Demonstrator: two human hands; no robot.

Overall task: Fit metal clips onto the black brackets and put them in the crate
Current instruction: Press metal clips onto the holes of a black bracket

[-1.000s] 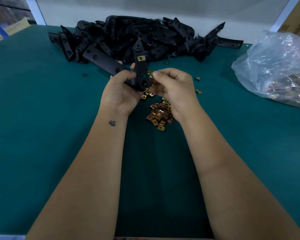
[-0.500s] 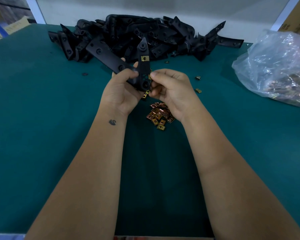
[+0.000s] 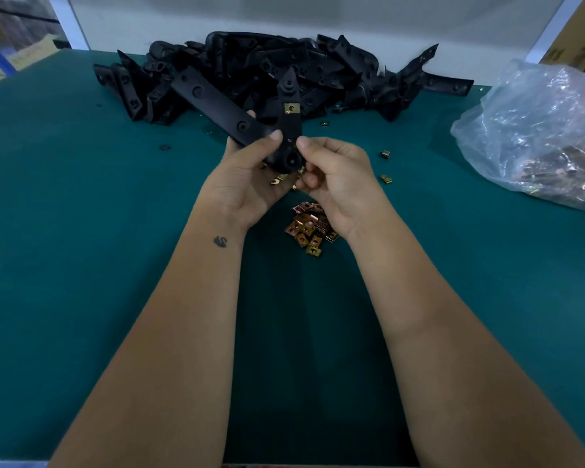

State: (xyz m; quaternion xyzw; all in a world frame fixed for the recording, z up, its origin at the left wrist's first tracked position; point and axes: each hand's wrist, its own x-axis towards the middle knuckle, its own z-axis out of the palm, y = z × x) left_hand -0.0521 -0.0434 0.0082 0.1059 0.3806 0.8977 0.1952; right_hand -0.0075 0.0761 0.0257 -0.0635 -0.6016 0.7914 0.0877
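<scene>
Here the left hand (image 3: 247, 184) is gripping a black bracket (image 3: 237, 121) at its bend, thumb curled over the front face and fingers wrapped behind. The bracket is V-shaped: one arm is slanting up and to the left, the other is standing nearly upright with a brass-coloured metal clip (image 3: 292, 108) sitting on it just below the pointed tip. The right hand (image 3: 338, 184) is pinching the lower right edge of the same bracket, thumb on the front beside the left thumb, the other fingers curled underneath; whether those fingers are also holding a loose clip I cannot tell.

Just below and between the wrists, a small heap of clips (image 3: 309, 228) is lying on the green table (image 3: 81, 265), partly hidden by the right hand. Two single clips (image 3: 385, 166) are lying a little to the right of the hands. Behind the hands, a big pile of brackets (image 3: 284, 72) is sprawling across the far side of the table. At the right edge, a clear plastic bag (image 3: 534, 130) is resting with more clips inside.
</scene>
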